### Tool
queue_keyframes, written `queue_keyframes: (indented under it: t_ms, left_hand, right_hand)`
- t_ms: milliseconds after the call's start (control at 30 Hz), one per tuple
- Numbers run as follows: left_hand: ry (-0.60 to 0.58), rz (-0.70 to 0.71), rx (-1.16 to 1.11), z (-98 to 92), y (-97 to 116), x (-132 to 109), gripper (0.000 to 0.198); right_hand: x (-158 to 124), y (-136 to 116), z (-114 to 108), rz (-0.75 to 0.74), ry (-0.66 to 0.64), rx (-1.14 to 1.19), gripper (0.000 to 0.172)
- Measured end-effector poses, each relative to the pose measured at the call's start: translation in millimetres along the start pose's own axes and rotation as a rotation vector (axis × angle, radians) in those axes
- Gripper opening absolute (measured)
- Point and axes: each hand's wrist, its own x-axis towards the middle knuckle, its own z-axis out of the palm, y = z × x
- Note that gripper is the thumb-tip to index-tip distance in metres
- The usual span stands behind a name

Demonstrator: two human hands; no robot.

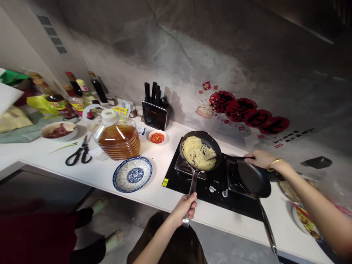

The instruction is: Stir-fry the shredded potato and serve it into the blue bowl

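Note:
A black frying pan (204,136) full of pale shredded potato (196,150) sits on the left burner of the black cooktop (176,178). My left hand (184,208) is closed around the long metal handle of a spatula (193,185), whose head reaches into the pan's near side. My right hand (260,158), with a gold bangle at the wrist, grips the pan's black handle (236,158). A second, empty dark pan (253,179) rests on the right burner just below that hand, its metal handle pointing toward me.
On the white counter to the left are a blue-patterned plate (132,174), a big oil jug (118,138), a small dish of chopped chilli (157,138), a knife block (155,112), scissors (79,154), a bowl of meat (58,131) and sauce bottles. Plates of food (306,220) sit at right. Another person's slippered feet (108,220) stand lower left.

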Motion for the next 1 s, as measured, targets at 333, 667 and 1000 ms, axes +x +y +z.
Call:
queue_keyframes:
  t_ms: [333, 667, 1000]
  left_hand:
    - [0.006, -0.013, -0.004, -2.3, -2.0, 1.8, 0.050]
    - [-0.026, -0.017, -0.033, -1.8, 1.4, -0.1, 0.047]
    - [-0.017, 0.027, 0.072, -10.2, -2.3, -8.7, 0.054]
  right_hand:
    - [44.6, -56.7, 59.2, -0.065, 0.243, 0.252, 0.044]
    - [12.4, -42.9, 37.6, -0.115, 0.137, 0.102, 0.044]
    - [-47.2, -42.8, 22.4, 0.014, 0.004, 0.023, 0.041]
